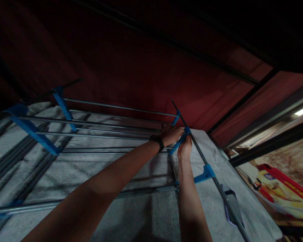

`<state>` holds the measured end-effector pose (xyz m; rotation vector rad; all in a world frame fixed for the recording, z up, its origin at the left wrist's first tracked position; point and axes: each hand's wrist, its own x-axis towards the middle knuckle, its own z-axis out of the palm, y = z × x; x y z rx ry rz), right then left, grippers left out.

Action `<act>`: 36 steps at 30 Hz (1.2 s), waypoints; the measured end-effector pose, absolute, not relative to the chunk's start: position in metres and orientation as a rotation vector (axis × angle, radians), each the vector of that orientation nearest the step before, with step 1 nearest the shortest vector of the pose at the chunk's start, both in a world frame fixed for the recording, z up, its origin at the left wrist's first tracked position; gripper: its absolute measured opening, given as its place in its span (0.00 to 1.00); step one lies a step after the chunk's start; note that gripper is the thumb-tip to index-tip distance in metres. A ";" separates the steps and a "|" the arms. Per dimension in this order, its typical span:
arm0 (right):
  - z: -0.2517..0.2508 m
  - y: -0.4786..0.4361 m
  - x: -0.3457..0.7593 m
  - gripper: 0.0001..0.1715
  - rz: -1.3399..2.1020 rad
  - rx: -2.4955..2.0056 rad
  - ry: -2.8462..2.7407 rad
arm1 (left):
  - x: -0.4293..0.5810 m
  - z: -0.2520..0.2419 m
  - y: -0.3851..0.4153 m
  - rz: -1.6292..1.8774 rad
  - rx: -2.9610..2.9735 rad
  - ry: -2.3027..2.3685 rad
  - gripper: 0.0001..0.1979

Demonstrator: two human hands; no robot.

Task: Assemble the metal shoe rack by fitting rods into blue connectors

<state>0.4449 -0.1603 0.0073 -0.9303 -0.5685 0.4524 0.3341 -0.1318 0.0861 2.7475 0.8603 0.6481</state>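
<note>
A metal rack of silver rods (pixel 108 121) with blue plastic connectors lies on a grey fleecy surface (pixel 141 215). My left hand (pixel 171 134), with a dark band at the wrist, is closed over the rods next to a blue connector (pixel 179 140) at the rack's right end. My right hand (pixel 184 148) grips that same blue connector from below, fingers wrapped round it. A dark pole (pixel 204 158) runs through the connector towards the lower right.
More blue connectors sit at the left (pixel 30 129) and on the dark pole (pixel 205 173). A phone (pixel 231 203) lies flat by the pole. A dark red fabric wall (pixel 131 67) rises behind. A printed yellow and red sheet (pixel 277 188) lies at the right.
</note>
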 end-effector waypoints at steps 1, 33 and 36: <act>0.007 -0.160 0.444 0.14 0.458 -0.924 -0.571 | 0.334 0.085 -0.132 0.647 2.749 0.857 0.14; 0.003 -0.159 0.433 0.17 0.507 -0.883 -0.498 | 0.324 0.085 -0.139 0.646 2.766 0.853 0.13; 0.002 -0.161 0.432 0.16 0.501 -0.895 -0.526 | 0.323 0.086 -0.138 0.654 2.749 0.861 0.13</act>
